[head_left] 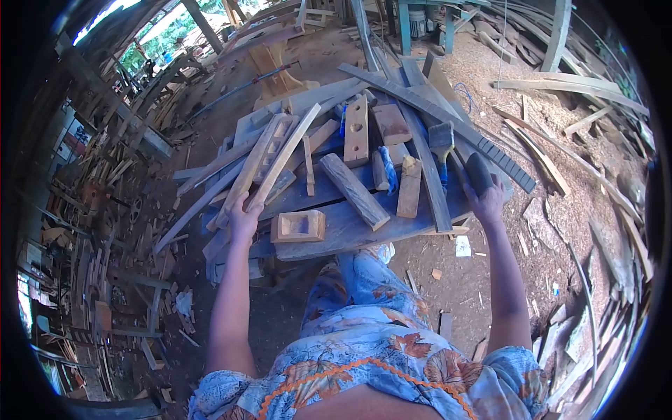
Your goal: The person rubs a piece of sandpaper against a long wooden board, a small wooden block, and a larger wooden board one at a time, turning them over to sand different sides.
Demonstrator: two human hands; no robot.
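A: What does the left hand have?
B: It is closed around the low end of a long, pale stick.

A: Where is the stick?
B: It is at the left side of the table. It slants up and away from the person, just beside a bar with hollows.

A: Does that hand grip the bar too?
B: No one can tell from here. The hand covers that spot.

A: And the right hand?
B: It holds a dark block by the right edge of the table. The grip is snug, with the thumb on one side and the fingers on the other.

A: What is near the hands?
B: A small box of wood with a dip in it is near the left hand. A brush lies near the right hand, with its hairs pointing away from the person.

A: What is in the middle?
B: A thick, gray-brown piece lies tilted, and past it is a block with holes.
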